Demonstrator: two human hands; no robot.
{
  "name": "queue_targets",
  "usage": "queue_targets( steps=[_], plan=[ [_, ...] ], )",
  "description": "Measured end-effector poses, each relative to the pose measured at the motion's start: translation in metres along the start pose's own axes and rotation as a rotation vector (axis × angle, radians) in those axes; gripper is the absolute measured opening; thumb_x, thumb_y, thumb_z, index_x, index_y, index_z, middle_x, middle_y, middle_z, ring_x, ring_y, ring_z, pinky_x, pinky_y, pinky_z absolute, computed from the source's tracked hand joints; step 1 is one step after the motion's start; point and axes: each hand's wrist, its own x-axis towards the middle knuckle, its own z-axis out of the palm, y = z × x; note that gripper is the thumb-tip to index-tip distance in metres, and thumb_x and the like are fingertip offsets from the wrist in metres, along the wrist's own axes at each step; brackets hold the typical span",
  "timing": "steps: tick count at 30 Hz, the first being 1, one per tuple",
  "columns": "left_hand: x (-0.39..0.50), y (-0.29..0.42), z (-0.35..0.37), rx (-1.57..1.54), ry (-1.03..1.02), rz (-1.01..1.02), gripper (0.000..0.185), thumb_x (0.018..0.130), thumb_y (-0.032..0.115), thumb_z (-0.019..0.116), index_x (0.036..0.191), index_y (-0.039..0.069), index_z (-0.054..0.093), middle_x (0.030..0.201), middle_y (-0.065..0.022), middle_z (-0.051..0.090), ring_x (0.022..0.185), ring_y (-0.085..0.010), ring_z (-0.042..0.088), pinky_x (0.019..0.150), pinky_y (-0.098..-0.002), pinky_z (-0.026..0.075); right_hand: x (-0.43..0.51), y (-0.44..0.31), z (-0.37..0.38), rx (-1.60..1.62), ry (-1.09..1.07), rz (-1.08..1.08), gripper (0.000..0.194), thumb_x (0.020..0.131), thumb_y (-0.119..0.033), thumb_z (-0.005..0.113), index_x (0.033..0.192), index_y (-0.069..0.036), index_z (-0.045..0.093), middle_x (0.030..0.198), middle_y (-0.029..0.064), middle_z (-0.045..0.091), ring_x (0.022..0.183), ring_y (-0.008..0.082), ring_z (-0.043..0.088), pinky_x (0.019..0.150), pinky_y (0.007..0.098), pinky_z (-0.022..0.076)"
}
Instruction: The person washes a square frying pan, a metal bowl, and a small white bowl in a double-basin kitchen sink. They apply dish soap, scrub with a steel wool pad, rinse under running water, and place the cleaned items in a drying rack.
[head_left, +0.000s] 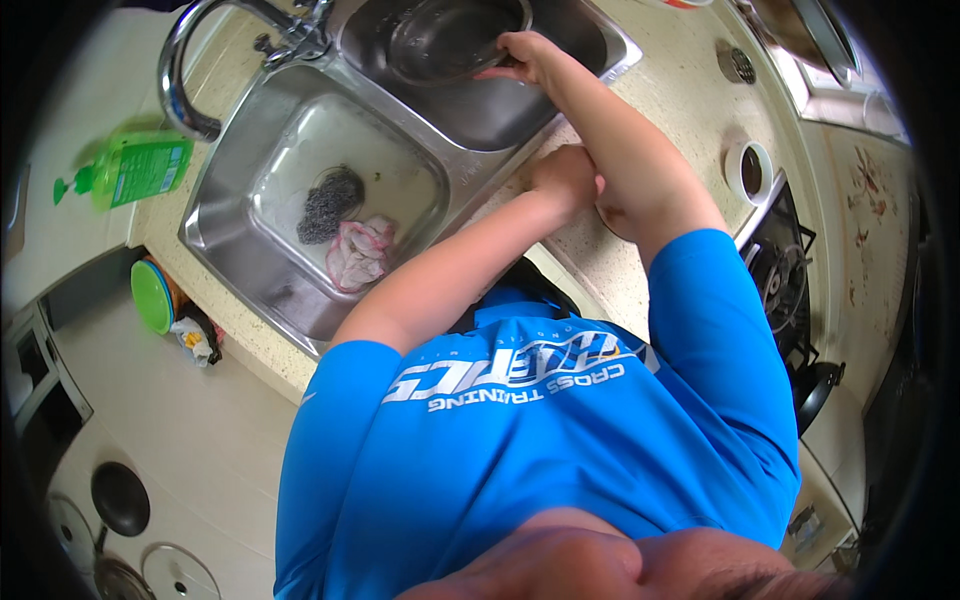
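My right hand (523, 58) grips the rim of a round, see-through glass bowl (450, 37) in the far basin (487, 120) of a steel double sink. My left hand (568, 178) is bent over the speckled counter beside the sink, partly behind my right forearm. Its fingers are mostly hidden. Just past it, the curved edge of a brownish round object (616, 219) shows under the forearm; whether I hold it is not visible. In the near basin (289, 135) lie a steel wool scrubber (330, 202) and a crumpled pink-edged white cloth (361, 253), in shallow water.
A chrome faucet (174, 82) arches over the near basin's corner. A green pump bottle (142, 166) stands left of the sink. To the right are a white cup (748, 172) with dark contents and a gas stove (780, 277). A green-rimmed bin (152, 296) and a pan (120, 499) are lower left.
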Motion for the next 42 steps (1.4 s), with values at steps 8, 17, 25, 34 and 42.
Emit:
queue_targets(
  steps=[8, 17, 25, 34, 42],
  plan=[
    [-0.004, 0.005, 0.014, -0.245, -0.048, 0.223, 0.017, 0.079, 0.01, 0.057, 0.094, 0.003, 0.058, 0.086, -0.0206, 0.064, 0.082, -0.0395, 0.062, 0.072, -0.0472, 0.049, -0.02, -0.01, -0.02, -0.109, -0.034, 0.024, 0.03, 0.089, -0.009, 0.045, 0.107, 0.015, 0.047, 0.1, 0.0243, 0.064, 0.083, 0.039, 0.068, 0.066, 0.0356, 0.0624],
    [-0.06, -0.02, -0.022, -0.4, 0.036, 0.356, 0.012, 0.078, 0.007, 0.055, 0.085, 0.0, 0.049, 0.072, -0.0207, 0.058, 0.067, -0.038, 0.06, 0.059, -0.0425, 0.047, -0.045, -0.029, -0.054, -0.174, -0.127, -0.078, 0.02, 0.086, -0.004, 0.049, 0.098, 0.011, 0.05, 0.091, 0.0188, 0.064, 0.08, 0.0313, 0.069, 0.071, 0.0409, 0.0621],
    [-0.171, -0.084, -0.109, -0.968, 0.261, -0.211, 0.025, 0.094, 0.009, 0.05, 0.118, 0.003, 0.046, 0.075, -0.0055, 0.061, 0.045, -0.0064, 0.054, 0.039, -0.0175, 0.044, -0.059, -0.019, -0.065, -0.108, -0.07, -0.145, 0.021, 0.084, -0.002, 0.05, 0.103, 0.006, 0.05, 0.086, 0.0146, 0.063, 0.067, 0.0258, 0.069, 0.06, 0.0386, 0.0628],
    [-0.216, -0.236, -0.101, -0.727, 0.669, -0.607, 0.007, 0.085, 0.003, 0.049, 0.09, -0.001, 0.051, 0.067, -0.0081, 0.058, 0.039, -0.0144, 0.052, 0.034, -0.0263, 0.038, -0.079, 0.019, -0.045, 0.015, -0.097, -0.151, 0.034, 0.081, -0.001, 0.055, 0.111, 0.006, 0.039, 0.092, 0.0177, 0.06, 0.069, 0.0307, 0.069, 0.057, 0.04, 0.0626],
    [-0.223, -0.259, -0.097, -0.061, 0.645, -0.799, 0.034, 0.089, 0.032, 0.064, 0.1, 0.001, 0.054, 0.084, -0.0148, 0.066, 0.072, -0.019, 0.067, 0.062, -0.0355, 0.054, -0.145, 0.06, 0.04, 0.146, -0.153, -0.118, 0.035, 0.083, -0.002, 0.061, 0.113, 0.002, 0.045, 0.102, 0.0201, 0.062, 0.084, 0.0318, 0.068, 0.071, 0.0466, 0.061]
  ],
)
